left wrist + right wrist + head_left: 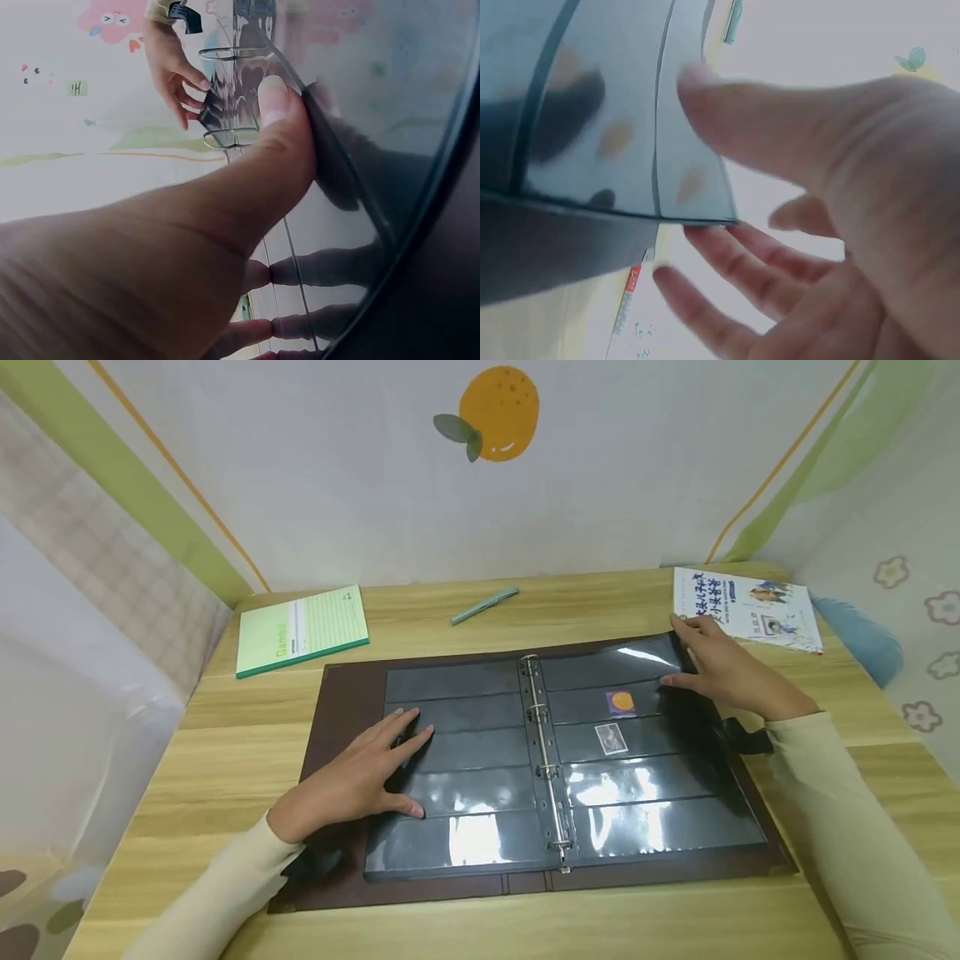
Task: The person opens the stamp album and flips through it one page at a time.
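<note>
A glossy black pocket page (645,727) lies in the open ring binder (345,693) on the wooden bench (225,760). Right hand (720,672) fingers pinch its far outer corner; left hand (352,777) rests flat, fingers straight, on the opposite page.

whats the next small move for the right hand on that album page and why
Probably lift the far right corner of the page and start swinging it over the rings. The right hand already has its fingers at that corner, with the thumb on top in the right wrist view, while the left hand lies flat on the left page, steadying the album.
</note>
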The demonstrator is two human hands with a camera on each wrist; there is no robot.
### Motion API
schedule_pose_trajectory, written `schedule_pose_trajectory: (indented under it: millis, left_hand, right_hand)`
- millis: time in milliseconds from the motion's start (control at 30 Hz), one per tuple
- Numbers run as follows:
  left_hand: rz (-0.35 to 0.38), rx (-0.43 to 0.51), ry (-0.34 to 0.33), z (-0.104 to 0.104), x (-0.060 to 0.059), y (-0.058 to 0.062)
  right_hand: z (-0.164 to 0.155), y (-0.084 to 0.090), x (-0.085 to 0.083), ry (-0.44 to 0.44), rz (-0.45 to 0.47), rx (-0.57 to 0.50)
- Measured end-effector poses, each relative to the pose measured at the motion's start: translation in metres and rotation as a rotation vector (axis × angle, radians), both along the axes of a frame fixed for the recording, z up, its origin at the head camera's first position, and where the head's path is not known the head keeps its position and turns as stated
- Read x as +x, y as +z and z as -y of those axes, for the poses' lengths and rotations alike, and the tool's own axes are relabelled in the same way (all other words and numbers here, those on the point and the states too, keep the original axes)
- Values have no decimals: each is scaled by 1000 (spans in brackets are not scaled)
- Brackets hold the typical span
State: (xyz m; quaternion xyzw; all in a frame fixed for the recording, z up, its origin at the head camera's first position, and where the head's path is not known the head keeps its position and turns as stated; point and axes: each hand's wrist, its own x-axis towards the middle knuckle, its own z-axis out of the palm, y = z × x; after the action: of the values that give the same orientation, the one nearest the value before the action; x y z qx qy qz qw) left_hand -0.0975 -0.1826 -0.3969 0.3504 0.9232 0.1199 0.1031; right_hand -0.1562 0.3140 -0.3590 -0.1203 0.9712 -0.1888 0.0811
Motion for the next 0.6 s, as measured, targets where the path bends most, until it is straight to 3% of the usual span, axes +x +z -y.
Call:
schedule_pose_trajectory:
  millis: [267, 600]
  left_hand:
    - [7, -6, 1, 2, -1, 2]
    - [27, -11, 2, 3, 0, 1]
  right_hand:
    - [-3, 8, 1, -22, 31, -66]
    - [-10, 9, 10, 38, 366, -132]
